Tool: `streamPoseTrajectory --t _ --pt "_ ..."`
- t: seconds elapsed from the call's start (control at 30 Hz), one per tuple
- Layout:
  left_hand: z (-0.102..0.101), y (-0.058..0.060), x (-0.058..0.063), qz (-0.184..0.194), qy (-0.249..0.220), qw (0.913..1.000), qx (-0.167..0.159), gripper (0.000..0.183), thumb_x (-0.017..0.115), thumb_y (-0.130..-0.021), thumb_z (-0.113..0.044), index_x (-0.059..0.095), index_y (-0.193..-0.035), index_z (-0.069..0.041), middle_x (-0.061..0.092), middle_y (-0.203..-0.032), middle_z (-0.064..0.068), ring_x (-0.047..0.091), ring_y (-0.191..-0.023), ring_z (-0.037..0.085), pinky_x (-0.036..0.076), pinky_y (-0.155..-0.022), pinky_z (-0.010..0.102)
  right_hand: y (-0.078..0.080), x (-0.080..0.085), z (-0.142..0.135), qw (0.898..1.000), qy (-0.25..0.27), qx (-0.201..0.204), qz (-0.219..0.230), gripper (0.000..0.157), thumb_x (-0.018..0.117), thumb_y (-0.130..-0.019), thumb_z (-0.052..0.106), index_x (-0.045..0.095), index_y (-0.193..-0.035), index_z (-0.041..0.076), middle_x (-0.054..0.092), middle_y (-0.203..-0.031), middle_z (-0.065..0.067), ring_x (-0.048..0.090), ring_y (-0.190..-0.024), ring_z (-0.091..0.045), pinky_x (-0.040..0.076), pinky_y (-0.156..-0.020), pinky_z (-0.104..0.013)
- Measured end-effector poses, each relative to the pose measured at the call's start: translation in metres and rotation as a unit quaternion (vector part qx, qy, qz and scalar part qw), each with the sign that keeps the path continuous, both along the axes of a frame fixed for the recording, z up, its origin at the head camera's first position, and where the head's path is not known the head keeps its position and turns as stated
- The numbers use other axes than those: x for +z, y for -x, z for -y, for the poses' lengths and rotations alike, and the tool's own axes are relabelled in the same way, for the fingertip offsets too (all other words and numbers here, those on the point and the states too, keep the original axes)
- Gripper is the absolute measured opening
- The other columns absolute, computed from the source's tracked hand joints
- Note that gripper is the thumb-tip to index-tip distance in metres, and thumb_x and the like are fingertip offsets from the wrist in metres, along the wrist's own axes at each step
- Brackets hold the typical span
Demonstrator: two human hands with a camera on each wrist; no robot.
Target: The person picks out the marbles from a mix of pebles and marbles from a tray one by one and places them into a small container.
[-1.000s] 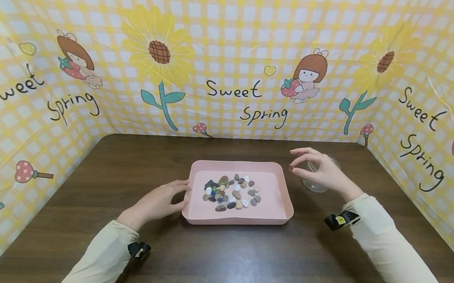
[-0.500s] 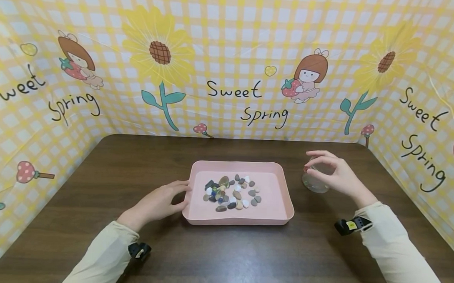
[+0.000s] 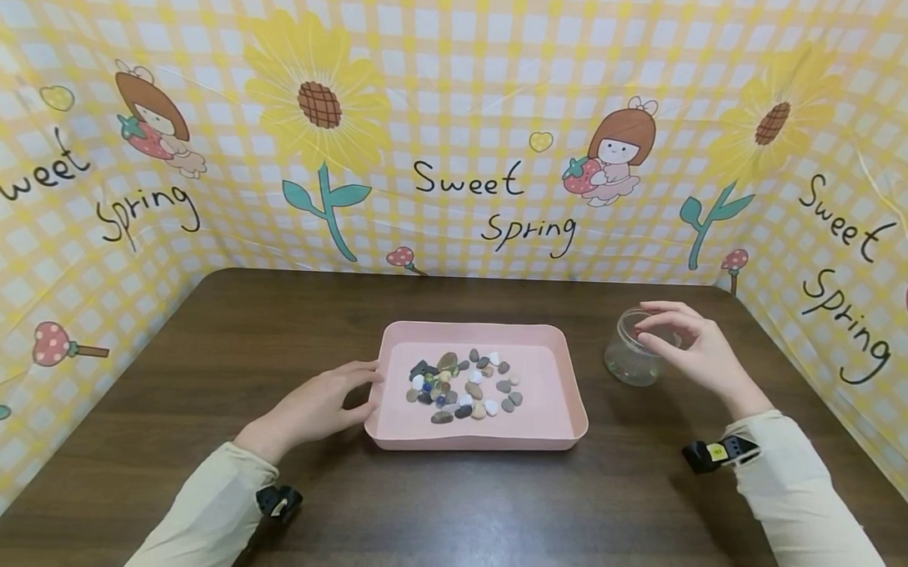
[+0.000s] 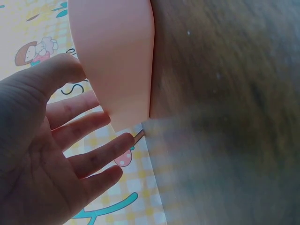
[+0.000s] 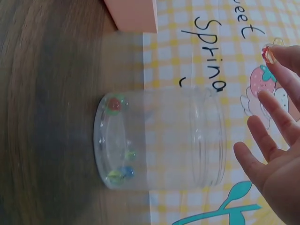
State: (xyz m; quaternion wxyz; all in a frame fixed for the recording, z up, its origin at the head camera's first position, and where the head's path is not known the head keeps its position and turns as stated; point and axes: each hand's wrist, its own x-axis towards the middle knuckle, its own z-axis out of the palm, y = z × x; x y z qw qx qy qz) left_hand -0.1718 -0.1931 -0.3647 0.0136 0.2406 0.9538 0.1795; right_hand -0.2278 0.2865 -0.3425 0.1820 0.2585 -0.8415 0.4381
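Note:
My right hand [image 3: 695, 346] pinches a small red and clear marble [image 5: 268, 54] between thumb and index finger, above the mouth of a clear jar [image 3: 631, 361]. In the right wrist view its other fingers spread beside the jar's rim. Several coloured marbles, including a red and green marble [image 5: 114, 104], lie at the jar's bottom. On the left, my left hand [image 3: 322, 408] touches the left wall of a pink tray [image 3: 547, 404] with its thumb and fingertips, the fingers loosely extended. Inside the tray lies a cluster of stones [image 3: 474, 391] mixed with several marbles.
Tray and jar stand on a dark wooden table [image 3: 446, 517], the jar just right of the tray. A yellow checked cloth [image 3: 460, 108] with printed figures rises behind the table and along both sides.
My right hand has moved right with the red marble, from between tray and jar to over the jar's mouth. The left hand and the tray have stayed in place.

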Motion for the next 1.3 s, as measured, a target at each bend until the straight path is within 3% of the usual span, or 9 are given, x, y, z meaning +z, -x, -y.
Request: streamPoseTrajectory --t 0.27,0.53,0.87,1.13,1.3 --pt "0.001 0.000 0.000 -0.003 -0.001 1.0000 0.000 0.039 0.059 -0.090 -0.023 0.059 -0.123 -0.002 0.052 -0.135 0.017 0.051 -0.124 0.034 0.043 -0.101 0.050 0.004 -0.004 -0.010 0.999 0.007 -0.045 -0.001 0.012 0.068 -0.078 -0.004 0.068 -0.090 -0.004 0.057 -0.110 0.025 0.053 -0.105 0.010 0.035 -0.092 0.001" --pt "0.001 0.001 0.000 -0.009 0.000 1.0000 -0.002 0.039 0.060 -0.089 -0.023 0.059 -0.122 -0.002 0.052 -0.135 0.018 0.052 -0.123 0.034 0.043 -0.101 0.049 -0.007 0.007 -0.005 0.998 0.002 -0.070 -0.001 0.013 0.066 -0.079 -0.007 0.064 -0.090 -0.012 0.051 -0.105 0.034 0.050 -0.099 0.017 0.036 -0.086 0.001" --pt "0.000 0.002 0.000 -0.002 -0.001 1.0000 0.002 0.040 0.061 -0.089 -0.024 0.059 -0.122 -0.002 0.051 -0.136 0.018 0.051 -0.124 0.034 0.043 -0.102 0.049 0.012 -0.017 -0.025 0.994 0.000 -0.107 0.011 0.017 0.069 -0.081 0.004 0.066 -0.095 -0.005 0.050 -0.107 0.032 0.046 -0.104 0.014 0.037 -0.087 0.001" --pt "0.000 0.000 0.001 -0.007 0.001 1.0000 -0.001 0.038 0.060 -0.089 -0.022 0.060 -0.121 -0.002 0.053 -0.134 0.018 0.052 -0.123 0.034 0.043 -0.101 0.049 0.017 -0.019 -0.023 0.987 -0.015 -0.157 0.027 0.021 0.068 -0.084 0.014 0.067 -0.096 -0.003 0.045 -0.101 0.037 0.042 -0.098 0.019 0.039 -0.083 -0.006" --pt "0.000 0.000 0.001 -0.005 0.002 1.0000 0.001 0.039 0.060 -0.089 -0.023 0.059 -0.122 -0.002 0.052 -0.135 0.018 0.052 -0.123 0.034 0.043 -0.102 0.049 0.020 -0.019 -0.021 0.984 -0.024 -0.172 0.038 0.023 0.067 -0.085 0.016 0.067 -0.097 -0.003 0.045 -0.100 0.032 0.041 -0.095 0.020 0.038 -0.081 -0.008"
